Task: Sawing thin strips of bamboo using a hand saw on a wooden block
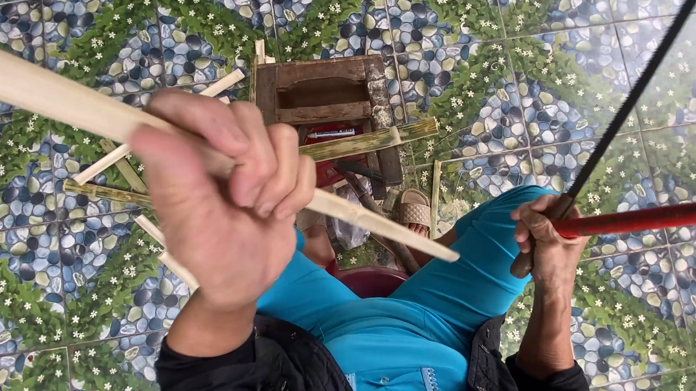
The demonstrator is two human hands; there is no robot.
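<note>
My left hand (pixel 217 196) is raised close to the camera and is shut on a long pale bamboo strip (pixel 38 90) that runs from the upper left edge down to the right, ending near my knee. My right hand (pixel 548 234) rests on my right thigh and grips a hacksaw by its handle; the saw's red frame (pixel 652 217) runs off the right edge and its thin dark blade (pixel 649 64) slants up to the top right corner. I am seated, wearing turquoise trousers (pixel 406 322) and black sleeves.
A small wooden stool (pixel 329 95) stands on the pebble-and-leaf patterned tile floor (pixel 518 61) ahead of me. Several split bamboo pieces (pixel 361 143) lie around it. A sandalled foot (pixel 413 209) and a plastic bag (pixel 350 232) show below the stool.
</note>
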